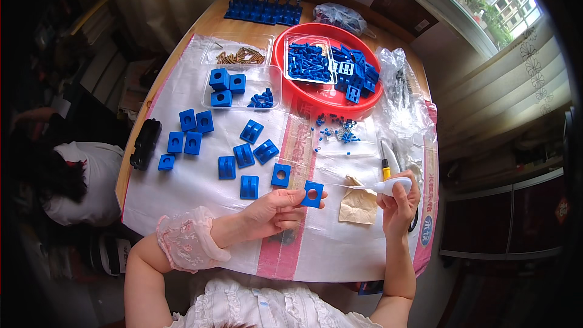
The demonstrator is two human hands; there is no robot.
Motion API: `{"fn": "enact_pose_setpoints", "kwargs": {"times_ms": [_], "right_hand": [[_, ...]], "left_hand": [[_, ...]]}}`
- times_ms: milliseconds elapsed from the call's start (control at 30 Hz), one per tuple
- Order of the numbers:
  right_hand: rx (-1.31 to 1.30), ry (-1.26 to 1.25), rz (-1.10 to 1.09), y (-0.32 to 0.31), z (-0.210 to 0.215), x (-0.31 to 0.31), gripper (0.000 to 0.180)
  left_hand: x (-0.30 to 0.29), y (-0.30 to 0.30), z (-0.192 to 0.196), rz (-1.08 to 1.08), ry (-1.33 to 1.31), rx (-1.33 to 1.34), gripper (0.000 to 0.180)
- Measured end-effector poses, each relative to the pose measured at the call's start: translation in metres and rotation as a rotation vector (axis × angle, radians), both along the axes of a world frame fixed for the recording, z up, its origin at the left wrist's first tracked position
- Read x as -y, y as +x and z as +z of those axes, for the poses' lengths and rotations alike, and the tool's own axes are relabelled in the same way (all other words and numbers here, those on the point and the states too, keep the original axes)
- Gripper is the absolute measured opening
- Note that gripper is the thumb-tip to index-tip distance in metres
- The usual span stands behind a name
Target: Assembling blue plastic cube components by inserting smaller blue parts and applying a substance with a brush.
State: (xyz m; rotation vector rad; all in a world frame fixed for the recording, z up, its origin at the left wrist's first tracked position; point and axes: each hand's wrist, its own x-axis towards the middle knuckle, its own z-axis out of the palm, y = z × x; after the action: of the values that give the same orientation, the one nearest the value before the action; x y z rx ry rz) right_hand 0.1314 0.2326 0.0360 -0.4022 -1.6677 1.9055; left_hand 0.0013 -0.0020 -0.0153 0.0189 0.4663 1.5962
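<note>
Presently, findings as follows.
Left hand [273, 209]: pinching a blue block [312, 194] at its fingertips, holed face up.
Right hand [398, 200]: closed around a white tool [388, 186].
Tool axis: runs sideways, its thin tip aimed left at the block, a short gap between.
Block position: just left of the right hand, above the counter [340, 249].
Nearer hand: left, in contact.
Beyond the hands: loose blue blocks [243, 155], red basin [282, 61].
</note>
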Motion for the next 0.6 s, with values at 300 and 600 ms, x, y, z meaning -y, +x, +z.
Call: {"fn": "enact_pose_setpoints", "kwargs": {"times_ms": [300,600], "right_hand": [[-0.007,-0.002,0.008,-0.0009,-0.0003,0.0003,0.019],[-0.004,-0.021,0.000,-0.0012,-0.0012,0.0000,0.018]], "left_hand": [[-0.0002,-0.0001,-0.0003,0.002,-0.010,-0.011,0.043],[-0.0002,-0.0001,0.0026,0.002,-0.021,-0.005,0.043]]}}
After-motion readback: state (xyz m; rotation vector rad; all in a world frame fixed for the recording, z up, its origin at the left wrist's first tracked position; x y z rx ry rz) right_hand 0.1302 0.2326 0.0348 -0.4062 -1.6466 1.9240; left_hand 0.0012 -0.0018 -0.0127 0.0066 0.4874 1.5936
